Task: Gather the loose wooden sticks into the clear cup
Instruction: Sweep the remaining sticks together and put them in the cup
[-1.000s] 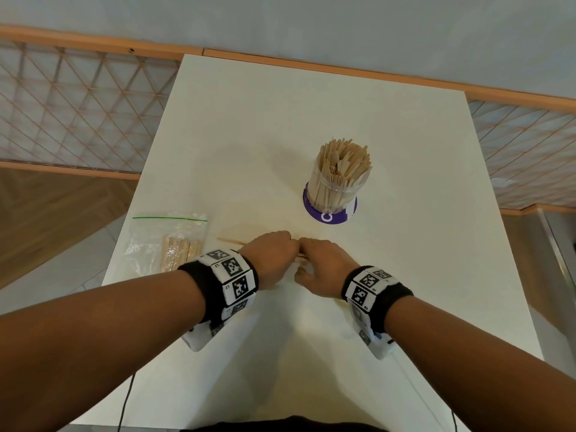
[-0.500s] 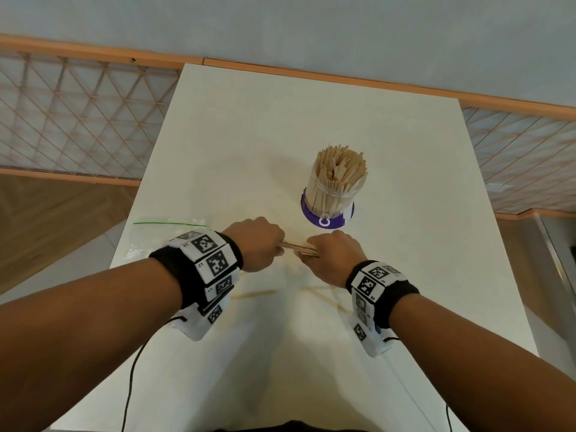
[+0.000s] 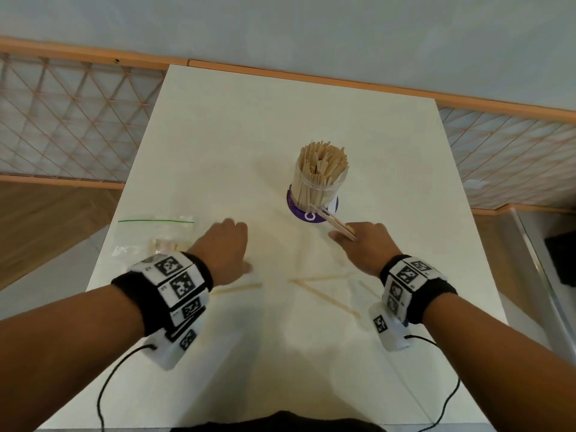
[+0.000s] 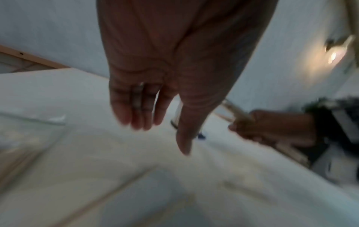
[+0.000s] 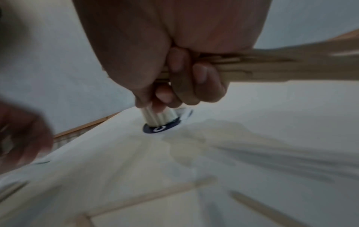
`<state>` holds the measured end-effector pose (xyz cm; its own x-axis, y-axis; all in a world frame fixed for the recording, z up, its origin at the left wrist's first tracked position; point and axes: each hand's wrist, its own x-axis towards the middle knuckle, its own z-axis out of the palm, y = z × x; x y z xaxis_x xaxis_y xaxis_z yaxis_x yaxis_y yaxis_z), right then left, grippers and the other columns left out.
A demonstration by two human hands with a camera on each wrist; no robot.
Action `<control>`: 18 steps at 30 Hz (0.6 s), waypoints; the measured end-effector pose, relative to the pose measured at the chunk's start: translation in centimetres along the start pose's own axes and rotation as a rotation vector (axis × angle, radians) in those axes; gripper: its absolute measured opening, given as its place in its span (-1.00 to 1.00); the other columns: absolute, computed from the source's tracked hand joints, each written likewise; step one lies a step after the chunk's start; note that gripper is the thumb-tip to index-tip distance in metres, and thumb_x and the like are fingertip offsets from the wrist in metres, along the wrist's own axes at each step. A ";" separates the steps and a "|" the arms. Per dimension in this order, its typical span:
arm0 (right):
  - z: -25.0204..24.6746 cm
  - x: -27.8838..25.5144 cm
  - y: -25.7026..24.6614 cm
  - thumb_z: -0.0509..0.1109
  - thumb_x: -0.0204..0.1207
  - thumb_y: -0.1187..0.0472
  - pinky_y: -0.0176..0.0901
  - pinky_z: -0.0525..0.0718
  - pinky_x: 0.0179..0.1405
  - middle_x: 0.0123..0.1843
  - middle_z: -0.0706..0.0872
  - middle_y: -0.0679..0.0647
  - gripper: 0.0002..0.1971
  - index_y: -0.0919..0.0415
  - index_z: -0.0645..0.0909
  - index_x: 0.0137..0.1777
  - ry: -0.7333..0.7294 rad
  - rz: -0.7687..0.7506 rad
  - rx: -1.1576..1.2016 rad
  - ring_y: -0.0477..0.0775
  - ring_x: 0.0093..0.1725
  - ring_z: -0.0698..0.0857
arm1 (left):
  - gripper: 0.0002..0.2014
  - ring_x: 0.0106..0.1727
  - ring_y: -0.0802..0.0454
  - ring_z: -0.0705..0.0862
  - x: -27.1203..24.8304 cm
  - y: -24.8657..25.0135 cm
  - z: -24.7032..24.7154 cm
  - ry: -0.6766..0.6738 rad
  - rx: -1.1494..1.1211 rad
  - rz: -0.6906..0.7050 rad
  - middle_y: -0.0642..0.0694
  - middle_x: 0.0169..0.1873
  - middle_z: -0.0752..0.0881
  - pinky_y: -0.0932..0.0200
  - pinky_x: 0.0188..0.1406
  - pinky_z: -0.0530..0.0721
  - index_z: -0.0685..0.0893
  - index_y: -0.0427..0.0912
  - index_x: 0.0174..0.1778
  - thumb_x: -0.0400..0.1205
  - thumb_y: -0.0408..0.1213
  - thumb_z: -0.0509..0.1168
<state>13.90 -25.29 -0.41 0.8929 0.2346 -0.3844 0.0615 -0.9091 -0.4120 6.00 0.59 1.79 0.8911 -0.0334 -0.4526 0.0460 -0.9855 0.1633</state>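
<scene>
White table (image 3: 218, 126): smooth, matte, rectangular; serves as the work surface. Near left edge, clear zip bag (image 3: 146, 241) with green seal line, lying flat, a few pale sticks inside.

Clear cup (image 3: 318, 190): transparent cylinder, upright on a purple disc (image 3: 307, 216), right of centre. Packed with flat, pale wooden sticks standing on end, tops fanned above the rim. Little spare room judged; new sticks likely need easing in between.

Right hand (image 3: 363, 244): just in front of the cup, fingers (image 5: 202, 86) curled tight round a bundle of sticks (image 3: 338, 225), bundle angled toward the cup base. Grip judged a carry for insertion.

Left hand (image 4: 155, 95): above the table, left of centre, fingers straight and relaxed, holding nothing. Presumably free to reach for the next stick.

Loose sticks: three thin, flat strips on the table near the front, one (image 3: 240, 288) by the left wrist, two (image 3: 324, 294) crossing in a V between the wrists. A fourth near the right wrist, blurred.
</scene>
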 end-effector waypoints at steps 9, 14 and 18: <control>1.5 -5.7 6.9 0.46 0.40 -0.04 -0.19 0.49 -0.39 -0.28 0.67 0.06 -0.77 0.09 0.59 -0.30 -0.041 0.279 -0.179 0.11 -0.28 0.66 | -0.77 0.15 -0.15 0.62 -1.8 0.4 7.2 0.030 -0.003 0.040 -0.16 0.15 0.62 0.05 0.08 0.56 0.63 -0.19 0.21 0.67 -0.30 0.21; 2.8 -6.7 5.7 0.37 0.40 0.10 -0.04 0.72 -0.19 -0.18 0.66 0.16 -0.84 0.19 0.65 -0.18 -0.056 0.279 -0.249 0.27 -0.22 0.70 | -0.79 0.08 -0.20 0.64 -1.6 1.2 7.0 -0.031 0.031 0.029 -0.21 0.07 0.68 0.04 0.00 0.56 0.61 -0.21 0.11 0.63 -0.37 0.14; 3.4 -6.8 4.9 0.45 0.33 0.01 -0.03 0.72 -0.14 -0.13 0.69 0.13 -0.74 0.17 0.65 -0.10 -0.117 0.231 -0.269 0.24 -0.17 0.71 | -0.76 0.10 -0.22 0.65 -1.4 1.5 6.8 -0.113 -0.098 -0.066 -0.23 0.11 0.67 0.04 0.04 0.62 0.64 -0.23 0.10 0.57 -0.25 0.24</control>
<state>6.59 -30.18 -2.65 0.8410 0.0361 -0.5398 -0.0071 -0.9969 -0.0778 1.77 -2.00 -3.27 0.8286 0.0072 -0.5598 0.1518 -0.9653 0.2123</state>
